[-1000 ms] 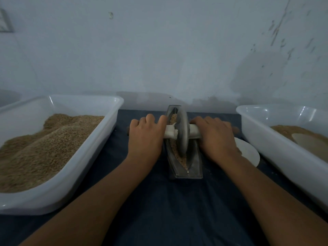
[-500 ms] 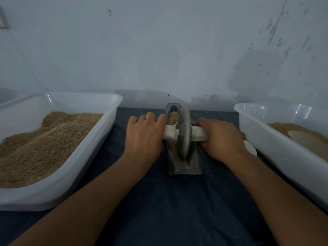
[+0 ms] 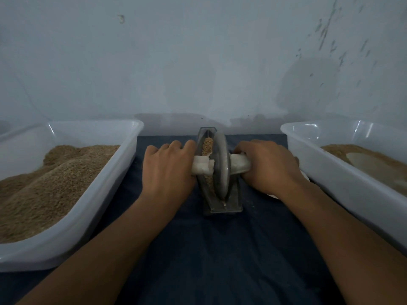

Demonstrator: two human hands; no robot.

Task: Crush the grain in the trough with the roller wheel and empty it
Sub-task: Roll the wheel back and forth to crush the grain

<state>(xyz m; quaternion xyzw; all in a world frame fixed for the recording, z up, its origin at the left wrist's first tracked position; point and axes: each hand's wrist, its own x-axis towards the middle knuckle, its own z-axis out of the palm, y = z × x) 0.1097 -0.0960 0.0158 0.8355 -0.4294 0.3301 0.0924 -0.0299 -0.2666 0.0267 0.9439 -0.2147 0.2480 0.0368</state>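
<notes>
So I've got both hands on the white-wrapped axle handle (image 3: pixel 221 166) of the grey metal roller wheel (image 3: pixel 221 166), one on each side. My left hand (image 3: pixel 168 167) has its grip curled tight round the left stub, knuckles up, right against the wheel's left face. My right hand (image 3: pixel 267 167) has its grip wrapped round the right stub the same way, a bit further out, so some white wrap shows between it and the wheel.

The wheel stands upright in the narrow grey metal trough (image 3: pixel 217 194), which runs away from me on the dark blue cloth over the bench (image 3: pixel 220 260). The brown crushed grain (image 3: pixel 207 147) sits in the trough, mostly piled at the far end just past my left fingers, with a thin strip showing under the handle.

Left of me there's a big white plastic tub (image 3: pixel 92 212) heaped with the same brown grain, and a second white plastic tub (image 3: pixel 343 190) on my right, with less in it.
</notes>
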